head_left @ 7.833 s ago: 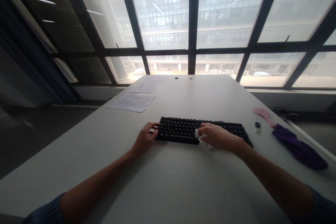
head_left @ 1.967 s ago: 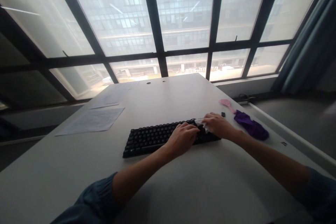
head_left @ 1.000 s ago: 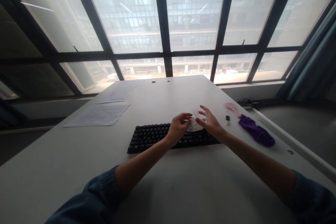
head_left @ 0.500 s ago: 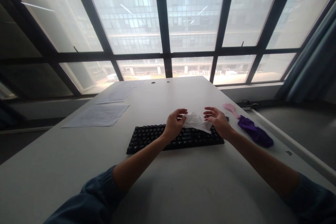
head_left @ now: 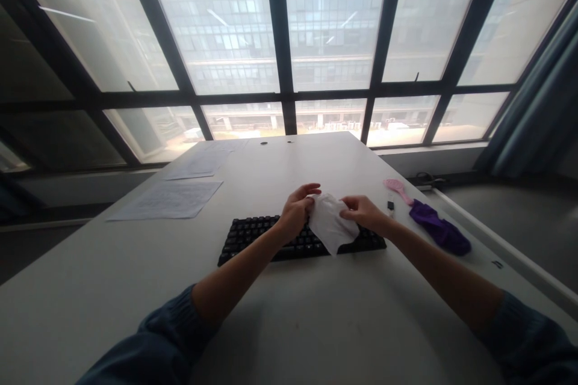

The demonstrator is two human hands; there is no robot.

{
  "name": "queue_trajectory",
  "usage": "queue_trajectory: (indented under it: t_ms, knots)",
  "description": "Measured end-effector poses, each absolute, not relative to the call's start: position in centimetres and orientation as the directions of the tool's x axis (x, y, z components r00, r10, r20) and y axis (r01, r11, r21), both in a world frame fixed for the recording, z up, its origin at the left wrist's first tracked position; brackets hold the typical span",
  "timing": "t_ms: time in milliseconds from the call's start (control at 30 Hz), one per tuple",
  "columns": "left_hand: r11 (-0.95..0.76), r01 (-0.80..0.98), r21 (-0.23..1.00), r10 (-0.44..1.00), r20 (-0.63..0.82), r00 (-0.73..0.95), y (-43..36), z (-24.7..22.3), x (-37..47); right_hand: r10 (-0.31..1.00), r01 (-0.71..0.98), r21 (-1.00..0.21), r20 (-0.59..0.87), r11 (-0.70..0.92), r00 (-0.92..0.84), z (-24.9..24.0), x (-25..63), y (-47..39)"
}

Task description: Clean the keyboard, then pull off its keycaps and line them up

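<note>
A thin white tissue (head_left: 333, 222) hangs between my two hands, above a black keyboard (head_left: 253, 234). My left hand (head_left: 297, 210) pinches the tissue's upper left part between thumb and fingers, over the middle of the keyboard. The tissue's right edge is pinched by my right hand (head_left: 361, 212), above the keyboard's right part. One corner of the tissue points down past the keyboard's front edge.
On the white table (head_left: 289, 325), printed sheets (head_left: 167, 198) lie at the left. To the right are a small black-and-white item (head_left: 391, 207), a pink brush (head_left: 397, 187), a purple cloth (head_left: 438, 228) and a small dark piece (head_left: 497, 264) near the edge.
The tissue has opened out and now hangs lower. My right hand has moved left and closed on its edge, uncovering the small black-and-white item.
</note>
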State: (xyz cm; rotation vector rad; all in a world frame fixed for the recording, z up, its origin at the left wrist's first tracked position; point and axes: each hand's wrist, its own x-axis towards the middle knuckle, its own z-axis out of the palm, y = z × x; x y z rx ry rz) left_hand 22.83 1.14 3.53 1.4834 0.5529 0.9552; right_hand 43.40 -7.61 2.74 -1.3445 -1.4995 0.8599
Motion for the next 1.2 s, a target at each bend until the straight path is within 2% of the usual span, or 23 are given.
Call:
queue_trajectory:
  t_ms: [100, 200, 267, 367, 467, 567, 667, 767, 933, 1100, 1200]
  knots:
    - [-0.258, -0.022, 0.966, 0.754, 0.216, 0.621, 1.3, 3.7, 22.6, 0.974, 0.414, -0.898, 0.205, 0.148, 0.097, 3.0, 43.6, -7.5]
    - [-0.427, 0.153, 0.891, 0.763, 0.264, 0.59, 1.5, 3.6, 22.4, 0.962, 0.435, -0.885, 0.24, 0.163, 0.127, 3.7, 43.8, -7.5]
    - [-0.433, 0.191, 0.881, 0.778, 0.259, 0.572, 1.8, 3.5, 22.4, 0.956, 0.464, -0.869, 0.26, 0.17, 0.135, 4.2, 43.9, -7.4]
    - [-0.375, 0.195, 0.906, 0.793, 0.204, 0.574, 2.1, 3.5, 22.4, 0.947, 0.44, -0.881, 0.272, 0.175, 0.169, 4.6, 44.1, -7.3]
    - [-0.346, 0.195, 0.918, 0.834, 0.206, 0.513, 2.3, 4.0, 22.2, 0.966, 0.354, -0.925, 0.205, 0.138, 0.158, 4.5, 44.4, -7.3]
    - [-0.317, 0.15, 0.937, 0.814, 0.187, 0.55, 2.8, 4.6, 21.9, 0.982, 0.351, -0.932, 0.14, 0.088, 0.124, 4.0, 44.8, -7.3]
    - [-0.326, 0.111, 0.939, 0.804, 0.213, 0.555, 3.3, 4.8, 21.7, 0.973, 0.448, -0.887, 0.187, 0.107, 0.137, 3.4, 45.2, -7.0]
    - [-0.348, 0.083, 0.934, 0.812, 0.257, 0.524, 3.3, 4.8, 21.7, 0.96, 0.528, -0.822, 0.275, 0.213, 0.041, 3.3, 44.9, -6.6]
    - [-0.356, 0.033, 0.934, 0.727, 0.254, 0.638, 2.4, 5.5, 21.7, 0.957, 0.505, -0.817, 0.278, 0.28, -0.08, 3.7, 42.7, -6.1]
    - [-0.411, 0.052, 0.91, 0.747, 0.304, 0.592, 2.8, 6.5, 21.2, 0.954, 0.51, -0.824, 0.299, 0.247, 0.02, 4.2, 41.7, -6.0]
    - [-0.368, 0.027, 0.93, 0.769, 0.287, 0.571, 3.8, 6.2, 20.9, 0.954, 0.38, -0.911, 0.24, 0.157, 0.18, 4.4, 42.3, -6.2]
